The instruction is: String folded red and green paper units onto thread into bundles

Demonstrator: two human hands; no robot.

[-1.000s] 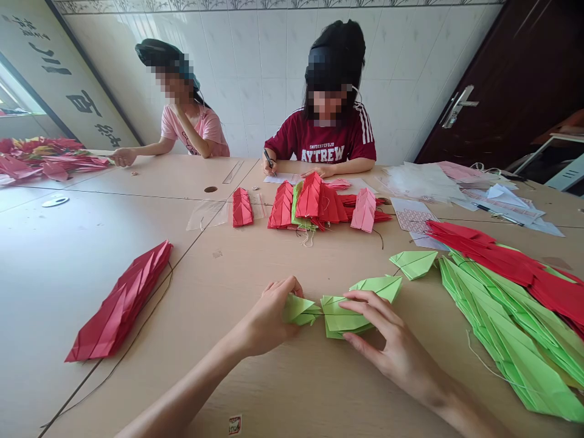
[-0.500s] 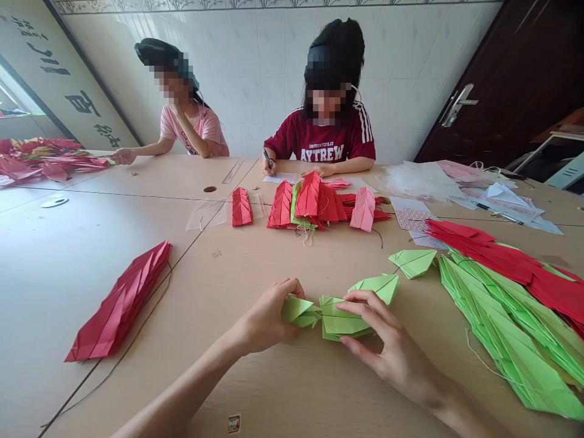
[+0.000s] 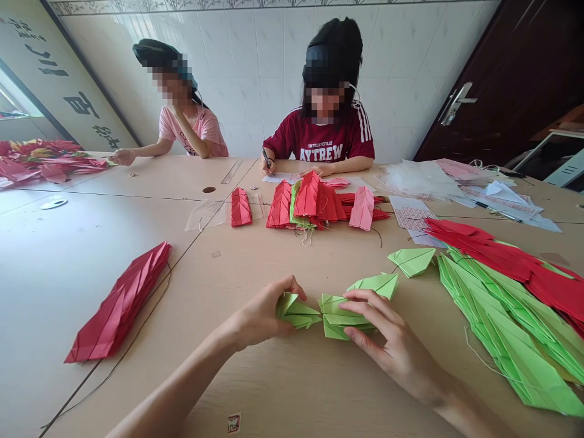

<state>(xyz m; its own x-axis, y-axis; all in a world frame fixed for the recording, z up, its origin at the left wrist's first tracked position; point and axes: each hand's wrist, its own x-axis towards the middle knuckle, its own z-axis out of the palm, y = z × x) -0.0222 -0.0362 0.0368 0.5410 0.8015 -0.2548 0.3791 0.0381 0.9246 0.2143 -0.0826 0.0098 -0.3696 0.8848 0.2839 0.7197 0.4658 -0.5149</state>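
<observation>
My left hand (image 3: 267, 310) is closed around a small bundle of folded green paper (image 3: 296, 311), thumb on one side and fingers on the other. My right hand (image 3: 385, 334) grips a second bundle of folded green paper (image 3: 335, 313), its fingers on top and the thumb at the near edge. The two bundles meet at their narrow ends, between my hands. Just behind the right fingers lies another green folded piece (image 3: 376, 285). Farther right, a single green folded piece (image 3: 413, 261) rests on the table, joined to a dark string.
Long green folded strips (image 3: 506, 334) and red folded strips (image 3: 502, 261) lie at the right. A red folded strip (image 3: 118, 304) with dark string is at the left. Red paper pieces (image 3: 312, 198) are piled ahead. Two people sit across the table (image 3: 219, 377); one writes.
My left hand has shifted slightly left with its green bundle, whose folds now sit flatter and more pointed. My right hand has stayed nearly in place.
</observation>
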